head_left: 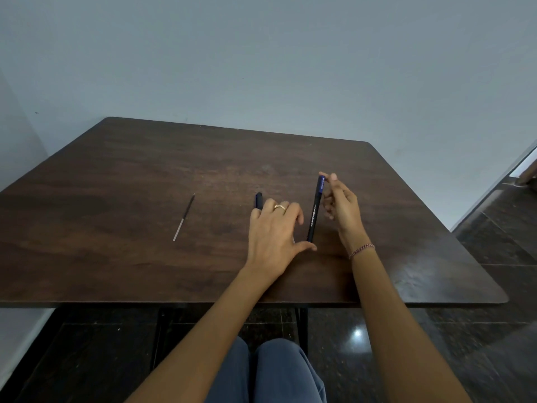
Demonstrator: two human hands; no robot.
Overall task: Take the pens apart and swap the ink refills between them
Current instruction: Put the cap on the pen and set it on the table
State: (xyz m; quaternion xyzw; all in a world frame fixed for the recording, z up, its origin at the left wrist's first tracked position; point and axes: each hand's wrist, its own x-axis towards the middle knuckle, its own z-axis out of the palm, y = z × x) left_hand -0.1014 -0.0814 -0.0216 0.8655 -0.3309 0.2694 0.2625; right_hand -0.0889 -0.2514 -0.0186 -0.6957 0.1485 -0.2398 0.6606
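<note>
A black pen with a blue cap [315, 209] stands tilted on the dark wooden table [145, 257]. My right hand [341, 207] pinches its capped top end, and the thumb of my left hand [273, 228] touches its lower end. My left hand lies flat with spread fingers over a second dark blue pen [258, 199], of which only the far end shows past the fingers. A loose ink refill [183, 218], thin, dark at the far end and pale at the near end, lies alone on the table to the left.
The table stands against a plain grey-blue wall. Its front edge [261, 304] is close to my knees. A dark tiled floor [494, 234] runs along the table's right side.
</note>
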